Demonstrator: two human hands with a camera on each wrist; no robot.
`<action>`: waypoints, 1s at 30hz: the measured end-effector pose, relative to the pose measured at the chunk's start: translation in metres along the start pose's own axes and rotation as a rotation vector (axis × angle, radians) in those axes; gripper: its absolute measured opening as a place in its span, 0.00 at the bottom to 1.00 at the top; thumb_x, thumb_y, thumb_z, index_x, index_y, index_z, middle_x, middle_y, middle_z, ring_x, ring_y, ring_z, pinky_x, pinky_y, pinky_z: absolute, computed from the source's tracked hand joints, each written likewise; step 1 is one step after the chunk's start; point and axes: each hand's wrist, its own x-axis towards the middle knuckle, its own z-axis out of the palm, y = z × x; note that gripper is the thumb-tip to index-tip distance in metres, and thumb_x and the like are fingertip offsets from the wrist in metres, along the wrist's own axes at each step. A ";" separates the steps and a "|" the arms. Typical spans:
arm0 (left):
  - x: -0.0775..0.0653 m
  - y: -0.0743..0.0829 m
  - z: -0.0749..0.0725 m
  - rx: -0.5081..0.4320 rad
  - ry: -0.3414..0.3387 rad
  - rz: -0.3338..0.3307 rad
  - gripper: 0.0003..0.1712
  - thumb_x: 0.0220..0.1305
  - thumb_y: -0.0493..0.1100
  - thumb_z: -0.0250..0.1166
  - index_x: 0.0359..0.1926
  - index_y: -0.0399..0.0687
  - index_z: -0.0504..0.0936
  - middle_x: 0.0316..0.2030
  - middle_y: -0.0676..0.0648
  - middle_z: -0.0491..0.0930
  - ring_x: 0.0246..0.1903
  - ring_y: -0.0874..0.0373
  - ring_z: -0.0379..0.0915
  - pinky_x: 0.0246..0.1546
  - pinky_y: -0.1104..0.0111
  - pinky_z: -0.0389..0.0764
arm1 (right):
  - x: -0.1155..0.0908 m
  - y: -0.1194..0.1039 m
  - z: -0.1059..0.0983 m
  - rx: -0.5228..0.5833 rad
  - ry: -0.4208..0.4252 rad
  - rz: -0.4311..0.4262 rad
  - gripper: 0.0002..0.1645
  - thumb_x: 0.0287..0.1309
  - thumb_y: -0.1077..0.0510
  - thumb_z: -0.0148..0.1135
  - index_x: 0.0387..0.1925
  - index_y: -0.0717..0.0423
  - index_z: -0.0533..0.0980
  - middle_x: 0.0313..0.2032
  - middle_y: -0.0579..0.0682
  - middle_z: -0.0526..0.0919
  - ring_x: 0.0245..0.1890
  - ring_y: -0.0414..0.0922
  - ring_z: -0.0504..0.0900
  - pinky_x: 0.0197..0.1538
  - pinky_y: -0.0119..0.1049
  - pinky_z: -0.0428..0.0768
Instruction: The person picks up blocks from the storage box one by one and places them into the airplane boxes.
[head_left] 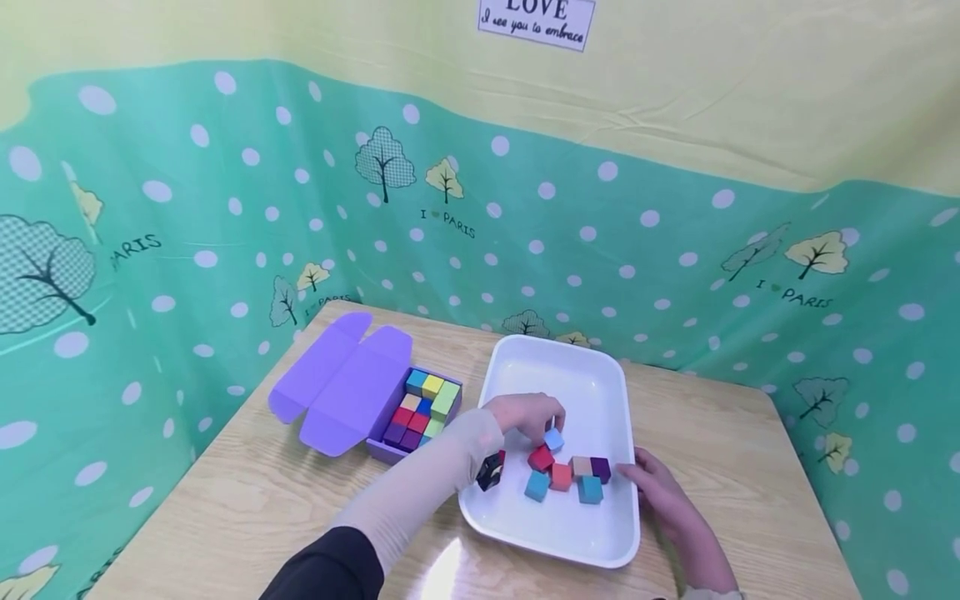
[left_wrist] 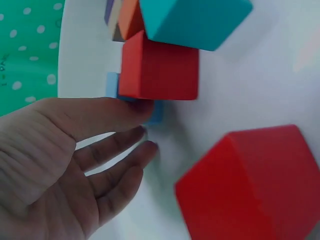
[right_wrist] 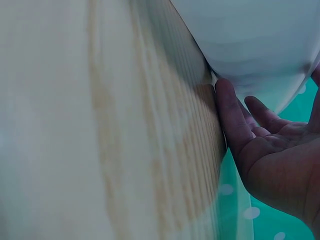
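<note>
My left hand [head_left: 527, 414] reaches over the white tray [head_left: 543, 552] and pinches a light blue cube [head_left: 553, 439] between thumb and fingers. In the left wrist view, a red cube [left_wrist: 170, 72] partly covers that light blue cube [left_wrist: 112, 82]. Close by in the tray lie a red cube [head_left: 540, 457], an orange-red cube [head_left: 560, 477], a beige cube [head_left: 581, 467], a dark purple cube [head_left: 600, 469] and two teal cubes [head_left: 537, 486]. At the tray's right side, my right hand [head_left: 663, 492] holds the rim, thumb over it and fingers against the outer wall.
Left of the tray stands a purple box [head_left: 386, 452] of coloured cubes, its lid [head_left: 362, 385] folded open to the left. Both rest on a wooden table [head_left: 720, 417]. A patterned curtain [head_left: 637, 250] hangs behind. My left forearm [head_left: 420, 492] hides part of the tray's left side.
</note>
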 end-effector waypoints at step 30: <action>-0.086 -0.029 -0.061 -0.172 0.261 0.173 0.17 0.52 0.45 0.75 0.42 0.49 0.82 0.35 0.57 0.81 0.36 0.63 0.78 0.37 0.73 0.77 | -0.001 0.002 -0.001 0.013 -0.015 0.001 0.51 0.64 0.45 0.58 0.71 0.72 0.46 0.68 0.74 0.54 0.64 0.66 0.64 0.57 0.50 0.73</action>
